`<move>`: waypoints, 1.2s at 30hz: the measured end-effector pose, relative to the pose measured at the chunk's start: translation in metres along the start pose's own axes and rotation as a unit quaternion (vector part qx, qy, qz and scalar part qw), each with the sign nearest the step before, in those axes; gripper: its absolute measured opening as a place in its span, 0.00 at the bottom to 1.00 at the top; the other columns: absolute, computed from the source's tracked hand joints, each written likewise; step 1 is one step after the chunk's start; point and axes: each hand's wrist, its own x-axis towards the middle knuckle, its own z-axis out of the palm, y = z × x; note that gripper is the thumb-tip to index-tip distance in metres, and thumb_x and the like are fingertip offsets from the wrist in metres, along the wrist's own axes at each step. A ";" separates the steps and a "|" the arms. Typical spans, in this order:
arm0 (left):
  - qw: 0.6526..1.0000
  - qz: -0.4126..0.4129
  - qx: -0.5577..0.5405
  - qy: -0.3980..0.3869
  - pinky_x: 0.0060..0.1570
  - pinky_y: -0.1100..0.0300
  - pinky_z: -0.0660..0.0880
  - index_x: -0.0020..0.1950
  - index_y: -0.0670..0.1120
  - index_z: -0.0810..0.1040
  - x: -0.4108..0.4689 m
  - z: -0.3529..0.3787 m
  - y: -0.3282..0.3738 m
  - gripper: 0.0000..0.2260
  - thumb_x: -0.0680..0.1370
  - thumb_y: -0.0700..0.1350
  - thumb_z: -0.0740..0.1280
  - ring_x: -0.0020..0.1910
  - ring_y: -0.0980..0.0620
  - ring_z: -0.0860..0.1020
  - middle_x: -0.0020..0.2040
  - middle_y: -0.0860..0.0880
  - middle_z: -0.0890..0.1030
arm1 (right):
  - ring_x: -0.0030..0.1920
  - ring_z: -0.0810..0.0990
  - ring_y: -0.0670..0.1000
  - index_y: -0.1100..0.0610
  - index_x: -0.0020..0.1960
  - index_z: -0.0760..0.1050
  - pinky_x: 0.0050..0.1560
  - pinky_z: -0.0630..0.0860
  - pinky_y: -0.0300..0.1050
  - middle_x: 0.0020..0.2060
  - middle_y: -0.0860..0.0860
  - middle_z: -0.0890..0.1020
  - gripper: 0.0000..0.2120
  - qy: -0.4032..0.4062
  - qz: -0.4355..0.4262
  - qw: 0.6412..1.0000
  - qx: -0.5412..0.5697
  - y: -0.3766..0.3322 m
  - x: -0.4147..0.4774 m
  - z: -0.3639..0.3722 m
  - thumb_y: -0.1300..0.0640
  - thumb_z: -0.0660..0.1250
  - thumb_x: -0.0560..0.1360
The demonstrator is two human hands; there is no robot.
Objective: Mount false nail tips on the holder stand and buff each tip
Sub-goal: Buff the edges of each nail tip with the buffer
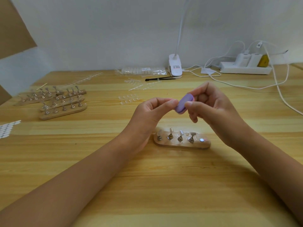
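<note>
A small purple oval buffer block (183, 103) is held up above the table in my right hand (211, 105), pinched between thumb and fingers. My left hand (152, 112) pinches something tiny at its fingertips, pressed against the buffer's left edge; the item itself is hidden. Below the hands, a wooden holder stand (182, 142) lies on the table with several metal pegs, some carrying clear nail tips (171, 130). One spot at its right end shows a bare magnet with no peg.
Several more wooden stands with pegs (63, 102) lie at the left. Loose clear nail tips (129, 99) and tip strips sit mid-table. A clip lamp (175, 66), black tweezers (160, 78), a power strip (246, 68) and cables (278, 89) lie along the back right. White adhesive dots (7, 128) at the far left.
</note>
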 end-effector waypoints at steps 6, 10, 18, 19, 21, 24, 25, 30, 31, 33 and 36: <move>1.000 0.001 0.004 0.002 0.53 0.68 0.68 0.50 0.47 0.82 0.001 0.000 0.000 0.18 0.66 0.57 0.72 0.54 0.62 0.81 0.49 0.53 0.85 | 0.30 0.74 0.47 0.57 0.48 0.70 0.33 0.73 0.39 0.31 0.48 0.81 0.08 0.034 -0.010 0.999 0.015 -0.002 0.001 0.000 0.63 0.70 0.74; 1.000 0.005 -0.001 0.014 0.47 0.75 0.72 0.49 0.47 0.82 0.002 0.001 0.000 0.15 0.67 0.54 0.72 0.49 0.63 0.81 0.46 0.53 0.85 | 0.31 0.75 0.47 0.59 0.49 0.71 0.33 0.74 0.39 0.34 0.52 0.81 0.08 -0.027 0.030 0.999 -0.008 0.002 -0.004 0.006 0.62 0.69 0.74; 1.000 -0.007 0.024 0.006 0.43 0.81 0.69 0.47 0.50 0.82 0.001 -0.002 -0.002 0.12 0.69 0.56 0.72 0.51 0.68 0.80 0.47 0.57 0.86 | 0.35 0.75 0.46 0.56 0.51 0.68 0.37 0.74 0.38 0.39 0.51 0.83 0.09 0.187 -0.005 0.977 0.102 0.001 0.014 -0.031 0.64 0.65 0.75; 1.000 -0.009 0.027 0.004 0.46 0.78 0.69 0.46 0.51 0.82 0.002 -0.002 -0.002 0.13 0.68 0.57 0.72 0.52 0.68 0.80 0.47 0.57 0.85 | 0.35 0.77 0.47 0.55 0.51 0.68 0.38 0.76 0.39 0.38 0.50 0.83 0.09 0.168 0.004 0.985 0.029 0.005 0.015 -0.033 0.64 0.67 0.75; 1.000 -0.010 0.029 0.002 0.53 0.70 0.66 0.46 0.52 0.83 0.002 -0.002 -0.001 0.13 0.68 0.58 0.71 0.55 0.66 0.80 0.48 0.56 0.85 | 0.36 0.80 0.46 0.53 0.49 0.68 0.41 0.78 0.40 0.37 0.50 0.83 0.10 0.127 0.029 0.987 -0.099 0.016 0.017 -0.036 0.63 0.68 0.77; 1.000 -0.003 0.025 0.007 0.57 0.65 0.65 0.46 0.51 0.83 0.002 -0.004 -0.001 0.14 0.69 0.60 0.70 0.58 0.62 0.79 0.49 0.56 0.85 | 0.34 0.77 0.39 0.50 0.46 0.69 0.40 0.72 0.33 0.38 0.48 0.82 0.11 0.119 0.060 0.958 -0.253 0.032 0.021 -0.045 0.58 0.72 0.75; 1.000 -0.002 0.024 0.010 0.58 0.65 0.64 0.46 0.50 0.83 0.002 -0.004 0.000 0.16 0.69 0.60 0.69 0.59 0.61 0.79 0.49 0.55 0.85 | 0.34 0.75 0.38 0.49 0.45 0.70 0.38 0.70 0.31 0.39 0.46 0.80 0.11 0.122 0.062 0.944 -0.301 0.036 0.022 -0.049 0.55 0.73 0.74; 1.000 -0.005 0.029 0.010 0.59 0.64 0.64 0.48 0.50 0.83 0.000 -0.004 0.003 0.18 0.70 0.62 0.66 0.60 0.59 0.79 0.50 0.54 0.86 | 0.53 0.73 0.51 0.51 0.47 0.75 0.46 0.66 0.41 0.49 0.48 0.79 0.08 0.095 0.100 0.884 -0.447 0.045 0.023 -0.060 0.51 0.73 0.74; 0.999 -0.006 0.030 0.010 0.58 0.64 0.64 0.48 0.50 0.83 -0.001 -0.004 0.004 0.18 0.70 0.62 0.66 0.60 0.60 0.79 0.50 0.54 0.86 | 0.57 0.72 0.53 0.51 0.50 0.76 0.51 0.66 0.42 0.53 0.49 0.78 0.08 0.094 0.093 0.871 -0.473 0.043 0.022 -0.059 0.52 0.73 0.74; 0.999 -0.007 0.033 0.011 0.55 0.66 0.63 0.48 0.51 0.84 -0.002 -0.003 0.005 0.18 0.71 0.63 0.64 0.58 0.62 0.79 0.50 0.55 0.86 | 0.59 0.72 0.54 0.52 0.55 0.78 0.58 0.69 0.44 0.54 0.49 0.78 0.10 0.105 0.027 0.883 -0.457 0.034 0.019 -0.051 0.54 0.72 0.74; 0.999 -0.003 0.045 0.000 0.54 0.66 0.64 0.50 0.49 0.84 -0.004 -0.001 0.005 0.21 0.72 0.63 0.63 0.57 0.64 0.79 0.51 0.56 0.85 | 0.56 0.76 0.49 0.49 0.54 0.80 0.55 0.74 0.40 0.53 0.45 0.79 0.11 0.055 -0.079 0.941 -0.324 0.013 0.007 -0.025 0.49 0.70 0.73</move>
